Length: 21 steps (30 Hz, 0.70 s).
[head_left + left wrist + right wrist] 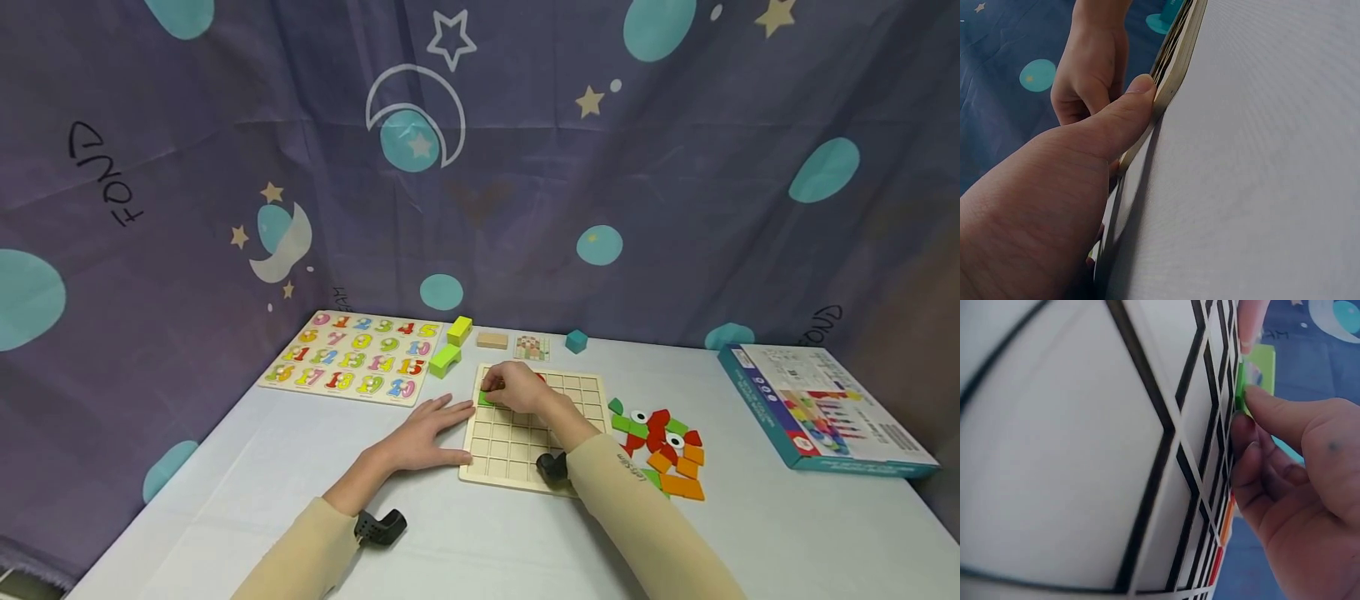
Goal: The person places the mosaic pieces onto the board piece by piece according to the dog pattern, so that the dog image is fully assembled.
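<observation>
Where 2 hands [425, 435] [519, 388] work, table [795, 533] (white), backdrop [525, 192]

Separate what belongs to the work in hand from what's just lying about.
Part of the work:
left hand, touching the gridded board
right hand, on a green piece
probably the coloured pieces beside the board
possibly the patterned card

Apparently just lying about:
number board
yellow block
green arch block
plain wooden block
teal block
box

Gridded board [498, 446] left of box [828, 410]

Right hand [517, 387] in fingertip pinch
</observation>
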Each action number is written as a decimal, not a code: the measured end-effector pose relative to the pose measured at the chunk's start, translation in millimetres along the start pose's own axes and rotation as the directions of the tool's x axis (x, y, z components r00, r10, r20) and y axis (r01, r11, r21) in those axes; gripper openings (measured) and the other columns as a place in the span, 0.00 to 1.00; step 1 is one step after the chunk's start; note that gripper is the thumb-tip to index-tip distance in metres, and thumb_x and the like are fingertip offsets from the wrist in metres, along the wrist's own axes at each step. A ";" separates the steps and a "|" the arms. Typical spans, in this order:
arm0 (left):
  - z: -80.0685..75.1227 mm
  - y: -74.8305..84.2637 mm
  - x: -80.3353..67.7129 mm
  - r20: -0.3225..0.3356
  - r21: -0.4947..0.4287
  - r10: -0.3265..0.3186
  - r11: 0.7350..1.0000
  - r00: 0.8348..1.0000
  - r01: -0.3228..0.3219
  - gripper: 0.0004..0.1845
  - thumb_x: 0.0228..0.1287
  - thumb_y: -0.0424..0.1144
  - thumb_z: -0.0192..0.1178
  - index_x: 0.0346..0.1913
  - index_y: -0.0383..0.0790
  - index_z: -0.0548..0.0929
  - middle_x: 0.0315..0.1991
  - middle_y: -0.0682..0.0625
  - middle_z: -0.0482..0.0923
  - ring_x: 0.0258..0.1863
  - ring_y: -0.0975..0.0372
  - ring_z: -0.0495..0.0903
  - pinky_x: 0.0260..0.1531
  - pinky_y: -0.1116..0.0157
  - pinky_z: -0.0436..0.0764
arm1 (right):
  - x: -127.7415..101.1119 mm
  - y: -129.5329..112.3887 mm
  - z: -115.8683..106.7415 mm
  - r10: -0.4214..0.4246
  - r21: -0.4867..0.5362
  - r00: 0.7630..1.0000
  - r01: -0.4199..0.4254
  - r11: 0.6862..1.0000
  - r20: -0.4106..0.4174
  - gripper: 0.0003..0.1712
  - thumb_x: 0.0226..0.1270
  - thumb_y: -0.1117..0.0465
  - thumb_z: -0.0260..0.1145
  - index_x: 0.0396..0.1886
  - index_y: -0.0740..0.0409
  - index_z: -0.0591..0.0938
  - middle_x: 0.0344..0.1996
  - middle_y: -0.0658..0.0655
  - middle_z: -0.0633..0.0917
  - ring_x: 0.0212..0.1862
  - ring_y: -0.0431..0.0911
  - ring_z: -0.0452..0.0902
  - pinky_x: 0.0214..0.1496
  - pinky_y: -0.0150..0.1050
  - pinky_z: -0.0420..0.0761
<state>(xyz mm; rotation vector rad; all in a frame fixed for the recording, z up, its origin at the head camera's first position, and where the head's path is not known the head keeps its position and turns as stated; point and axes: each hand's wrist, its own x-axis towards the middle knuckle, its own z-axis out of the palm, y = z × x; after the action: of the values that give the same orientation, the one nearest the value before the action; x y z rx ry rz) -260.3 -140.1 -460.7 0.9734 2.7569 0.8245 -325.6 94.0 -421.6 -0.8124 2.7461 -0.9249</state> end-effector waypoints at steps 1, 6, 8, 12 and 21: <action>0.1 0.1 0.2 0.000 -0.001 0.000 1.000 1.000 0.000 0.43 0.61 0.64 0.67 0.76 0.51 0.69 0.76 0.58 0.61 0.78 0.48 0.48 0.73 0.43 0.49 | -0.5 0.3 -0.9 -0.007 0.001 1.000 0.007 1.000 0.000 0.02 0.66 0.66 0.72 0.36 0.58 0.86 0.31 0.48 0.84 0.35 0.39 0.79 0.42 0.37 0.80; 1.6 -0.4 1.2 0.000 0.003 -0.004 1.000 1.000 0.004 0.43 0.60 0.64 0.67 0.76 0.51 0.69 0.76 0.59 0.61 0.78 0.49 0.48 0.73 0.43 0.50 | -6.1 1.2 -9.3 0.010 0.033 1.000 -0.010 0.999 0.000 0.02 0.67 0.65 0.71 0.38 0.58 0.86 0.32 0.47 0.84 0.35 0.40 0.78 0.41 0.38 0.80; 2.5 -0.8 1.9 0.001 0.008 -0.008 1.000 1.000 0.008 0.44 0.60 0.65 0.67 0.76 0.51 0.69 0.76 0.60 0.61 0.78 0.50 0.48 0.73 0.43 0.50 | -10.9 2.1 -15.0 0.018 0.047 1.000 -0.018 0.999 -0.014 0.03 0.68 0.65 0.71 0.39 0.59 0.86 0.33 0.48 0.84 0.35 0.41 0.78 0.39 0.38 0.80; 2.9 -0.8 2.6 0.006 0.018 -0.006 1.000 1.000 0.006 0.44 0.61 0.65 0.66 0.76 0.51 0.68 0.77 0.59 0.60 0.78 0.50 0.48 0.73 0.43 0.51 | -24.9 7.4 -30.1 -0.006 0.066 0.998 0.010 0.998 -0.056 0.05 0.68 0.65 0.70 0.41 0.61 0.86 0.34 0.50 0.83 0.34 0.43 0.78 0.36 0.39 0.79; -0.8 1.5 -0.4 0.015 0.022 0.028 0.999 1.000 -0.028 0.42 0.63 0.64 0.65 0.76 0.49 0.69 0.77 0.55 0.60 0.78 0.47 0.47 0.73 0.42 0.49 | -64.6 30.4 -63.8 0.029 0.121 0.995 -0.017 0.993 -0.094 0.09 0.71 0.65 0.67 0.46 0.66 0.84 0.36 0.54 0.82 0.34 0.48 0.78 0.36 0.42 0.79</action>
<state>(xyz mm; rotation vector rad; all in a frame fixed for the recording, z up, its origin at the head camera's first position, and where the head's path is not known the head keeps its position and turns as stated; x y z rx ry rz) -259.4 -139.7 -459.2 1.0203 2.7522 0.7895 -302.8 181.9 -391.3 -0.7324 2.7409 -1.1401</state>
